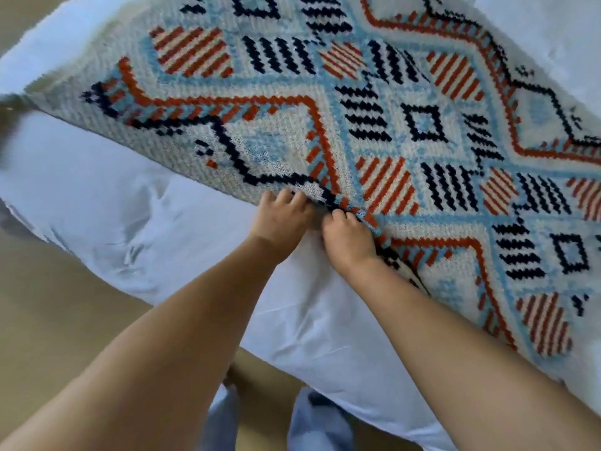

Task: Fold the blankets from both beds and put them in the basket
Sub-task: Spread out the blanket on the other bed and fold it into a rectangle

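Two bare forearms reach up from the bottom edge, left forearm (169, 336) and right forearm (455, 346), converging toward mid-frame. Between them, low down, pale blue clothing (312, 421) on the person's legs; blurred.

Left hand (286, 216) and right hand (349, 236): side by side, close together, backs up. Whether they touch each other, cannot tell. Both have fingers curled onto the near edge of the blanket (374, 102) and grip it; the knit puckers into a small ridge where the two hands meet it.

Blanket: thick knit, cream ground, diamond pattern in pale blue, rust-orange and navy, with striped blocks of orange and navy. Lies spread on the bed (136, 222), running diagonally from upper left to lower right and filling most of the upper and right view. Left of the hands the near edge looks slightly lifted, shadow beneath it. Right of the hands the edge passes under the right wrist and runs on toward lower right.

Bed: white sheet, creased, bare in the strip nearer the person and again at top right.

Floor (48, 320): tan, at left and lower left.

Dark blurred shape (8, 125) at the far left edge, beside the blanket's corner; cannot tell what it is
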`<state>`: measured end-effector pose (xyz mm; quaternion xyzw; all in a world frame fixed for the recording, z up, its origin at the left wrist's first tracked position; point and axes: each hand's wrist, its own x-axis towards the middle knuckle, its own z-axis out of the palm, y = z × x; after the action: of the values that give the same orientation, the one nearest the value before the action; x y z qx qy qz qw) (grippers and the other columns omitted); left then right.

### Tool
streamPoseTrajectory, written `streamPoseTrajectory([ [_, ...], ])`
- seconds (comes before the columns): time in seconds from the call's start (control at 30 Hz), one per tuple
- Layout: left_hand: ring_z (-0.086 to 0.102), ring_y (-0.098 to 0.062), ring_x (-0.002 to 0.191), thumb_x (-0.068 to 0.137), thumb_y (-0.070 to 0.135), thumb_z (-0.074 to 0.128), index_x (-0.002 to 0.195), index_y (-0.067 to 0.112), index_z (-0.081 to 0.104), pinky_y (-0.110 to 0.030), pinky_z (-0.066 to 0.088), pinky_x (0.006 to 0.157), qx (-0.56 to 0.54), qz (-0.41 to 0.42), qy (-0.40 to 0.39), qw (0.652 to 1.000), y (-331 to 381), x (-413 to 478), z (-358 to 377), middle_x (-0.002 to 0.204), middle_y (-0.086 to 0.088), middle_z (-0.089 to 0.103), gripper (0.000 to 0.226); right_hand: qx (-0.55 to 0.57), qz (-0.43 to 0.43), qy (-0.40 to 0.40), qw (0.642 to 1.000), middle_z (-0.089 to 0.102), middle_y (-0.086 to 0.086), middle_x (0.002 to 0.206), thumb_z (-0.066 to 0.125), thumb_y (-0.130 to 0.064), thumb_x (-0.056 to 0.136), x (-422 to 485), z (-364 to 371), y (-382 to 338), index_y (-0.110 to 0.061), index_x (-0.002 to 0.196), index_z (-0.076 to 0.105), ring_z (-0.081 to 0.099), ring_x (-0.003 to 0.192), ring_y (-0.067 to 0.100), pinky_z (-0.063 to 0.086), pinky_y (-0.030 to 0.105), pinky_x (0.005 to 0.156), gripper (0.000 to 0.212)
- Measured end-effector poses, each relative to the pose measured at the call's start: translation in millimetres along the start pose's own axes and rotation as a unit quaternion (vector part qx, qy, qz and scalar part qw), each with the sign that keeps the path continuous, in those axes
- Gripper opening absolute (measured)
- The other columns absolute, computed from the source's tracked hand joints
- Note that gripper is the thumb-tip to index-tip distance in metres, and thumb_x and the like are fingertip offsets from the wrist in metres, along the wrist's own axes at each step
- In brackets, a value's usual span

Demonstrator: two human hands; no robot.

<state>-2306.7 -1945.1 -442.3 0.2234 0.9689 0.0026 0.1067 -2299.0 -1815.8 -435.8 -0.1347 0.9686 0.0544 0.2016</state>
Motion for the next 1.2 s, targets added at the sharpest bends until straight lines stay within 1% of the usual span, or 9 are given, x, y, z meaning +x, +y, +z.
streamPoseTrajectory([
  [0.13, 0.043, -0.03, 0.112, 0.089, 0.009, 0.022, 0.127, 0.013, 0.043, -0.036, 0.037, 0.085, -0.022, 0.05, -0.028, 0.998, -22.0, -6.4, 4.4, 0.124, -0.008, 0.046, 0.043, 0.019, 0.009, -0.019, 1.0, 0.052, 0.017, 0.117, 0.035, -0.008, 0.096, -12.4, 2.3, -20.3, -0.001, 0.112, 0.049, 0.051, 0.108, 0.032, 0.045, 0.039, 0.078, 0.023],
  [0.3, 0.048, -0.029, 0.103, 0.086, 0.012, 0.038, 0.117, 0.011, 0.052, -0.036, 0.039, 0.079, -0.043, 0.066, -0.052, 0.995, -48.4, -59.2, 23.6, 0.113, -0.007, 0.054, 0.034, 0.09, -0.012, -0.07, 0.993, 0.055, 0.018, 0.11, 0.044, -0.016, 0.092, -41.3, 18.0, -72.2, -0.002, 0.105, 0.051, 0.057, 0.098, 0.032, 0.035, 0.032, 0.066, 0.02],
  [0.43, 0.06, -0.026, 0.073, 0.067, 0.012, 0.042, 0.09, 0.009, 0.066, -0.031, 0.046, 0.059, -0.042, 0.101, 0.025, 0.994, -68.4, -77.6, 17.7, 0.085, -0.008, 0.064, 0.033, 0.12, 0.027, -0.072, 0.99, 0.055, 0.017, 0.113, 0.048, -0.025, 0.088, -40.0, 18.5, -79.8, -0.004, 0.109, 0.05, 0.057, 0.099, 0.033, 0.033, 0.032, 0.066, 0.031],
  [0.57, 0.056, -0.029, 0.062, 0.062, 0.013, 0.033, 0.077, 0.004, 0.06, -0.033, 0.045, 0.055, -0.075, 0.023, 0.092, 0.993, -94.9, -75.3, 8.2, 0.073, -0.012, 0.057, 0.033, 0.119, 0.026, -0.038, 0.992, 0.05, 0.012, 0.118, 0.05, -0.035, 0.085, -30.1, 10.2, -84.3, -0.009, 0.118, 0.04, 0.054, 0.101, 0.032, 0.033, 0.031, 0.062, 0.043],
  [0.73, 0.056, -0.035, 0.077, 0.061, -0.003, 0.064, 0.099, 0.001, 0.06, -0.041, 0.042, 0.063, -0.058, -0.137, 0.133, 0.98, -149.8, -64.7, 2.0, 0.088, -0.02, 0.057, 0.039, 0.129, -0.017, 0.048, 0.99, 0.044, 0.014, 0.115, 0.051, -0.033, 0.086, 11.1, -15.0, -121.7, -0.01, 0.116, 0.037, 0.048, 0.095, 0.029, 0.031, 0.032, 0.06, 0.041],
  [0.83, 0.048, -0.034, 0.1, 0.077, 0.004, 0.062, 0.115, 0.009, 0.053, -0.044, 0.036, 0.079, -0.02, -0.17, 0.089, 0.981, -179.6, -58.7, 2.8, 0.111, -0.017, 0.052, 0.04, 0.125, -0.026, 0.067, 0.99, 0.043, 0.016, 0.118, 0.048, -0.024, 0.089, 42.3, -28.8, -146.8, -0.008, 0.122, 0.036, 0.048, 0.098, 0.031, 0.033, 0.032, 0.057, 0.038],
  [0.9, 0.044, -0.03, 0.107, 0.085, 0.008, 0.053, 0.119, 0.013, 0.048, -0.045, 0.032, 0.088, 0.016, -0.159, 0.047, 0.986, -192.5, -54.2, 3.5, 0.117, -0.011, 0.049, 0.034, 0.125, -0.024, 0.072, 0.989, 0.045, 0.017, 0.118, 0.044, -0.017, 0.092, 57.3, -33.3, -160.8, -0.006, 0.123, 0.036, 0.051, 0.099, 0.033, 0.033, 0.032, 0.057, 0.033],
  [1.03, 0.047, -0.028, 0.102, 0.089, 0.01, 0.046, 0.116, 0.011, 0.044, -0.042, 0.035, 0.086, 0.068, -0.111, 0.016, 0.991, -204.0, -42.7, -1.2, 0.11, -0.007, 0.052, 0.026, 0.109, 0.012, 0.057, 0.992, 0.055, 0.018, 0.117, 0.046, -0.006, 0.092, 76.6, -36.7, -182.0, -0.002, 0.121, 0.042, 0.059, 0.101, 0.034, 0.042, 0.036, 0.067, 0.03],
  [1.2, 0.046, -0.025, 0.108, 0.092, 0.016, 0.042, 0.117, 0.011, 0.046, -0.039, 0.034, 0.091, 0.135, -0.069, -0.041, 0.988, -226.1, -57.7, -0.7, 0.116, -0.006, 0.053, 0.026, 0.16, 0.062, 0.034, 0.985, 0.056, 0.018, 0.112, 0.049, -0.029, 0.092, 85.1, -33.7, -191.8, -0.001, 0.119, 0.043, 0.06, 0.093, 0.034, 0.037, 0.032, 0.06, 0.04],
])
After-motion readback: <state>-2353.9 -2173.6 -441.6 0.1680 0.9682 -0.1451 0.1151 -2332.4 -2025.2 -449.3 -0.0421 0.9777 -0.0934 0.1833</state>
